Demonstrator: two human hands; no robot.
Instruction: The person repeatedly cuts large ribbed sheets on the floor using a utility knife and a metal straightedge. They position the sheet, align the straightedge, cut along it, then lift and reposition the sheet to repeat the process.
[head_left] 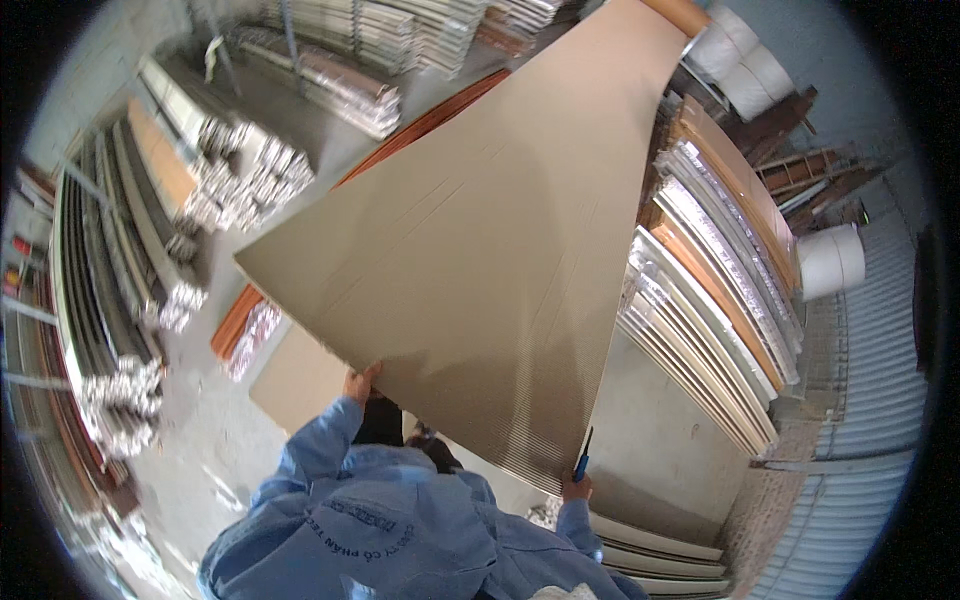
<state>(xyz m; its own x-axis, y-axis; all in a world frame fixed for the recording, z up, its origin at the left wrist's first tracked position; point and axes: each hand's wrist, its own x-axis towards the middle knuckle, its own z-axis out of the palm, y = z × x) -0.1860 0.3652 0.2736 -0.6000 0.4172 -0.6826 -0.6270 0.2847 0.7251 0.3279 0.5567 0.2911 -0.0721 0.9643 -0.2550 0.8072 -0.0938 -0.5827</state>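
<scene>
Head view: the large tan sheet of corrugated cardboard (480, 260) is held raised before the person, above the grey concrete floor (200, 440), and reaches toward the top of the view. Its face is matt. Fine parallel ribbing shows near the close right end; several thin, straight crease-like lines run diagonally across the left part, with fainter ones at right. The left corner is pointed and a broad shadow crosses the middle.

The bare left hand (362, 384) has its grip pinching the near edge, thumb on the upper face. The bare right hand (577, 488), at the near right corner, has its grip closed round a slim blue-handled tool with a dark tip (582, 466); whether its fingers also pinch the sheet cannot be told.

Containment: at left, long dark profiles (110, 230) lie bundled, ends in crumpled whitish plastic wrapping (122, 400). Reddish-brown strips (238, 318), partly hidden below the sheet, have one end in clear film. At right, long pale panels (690, 365) lie stacked beside film-wrapped, layered boards (725, 235).
</scene>
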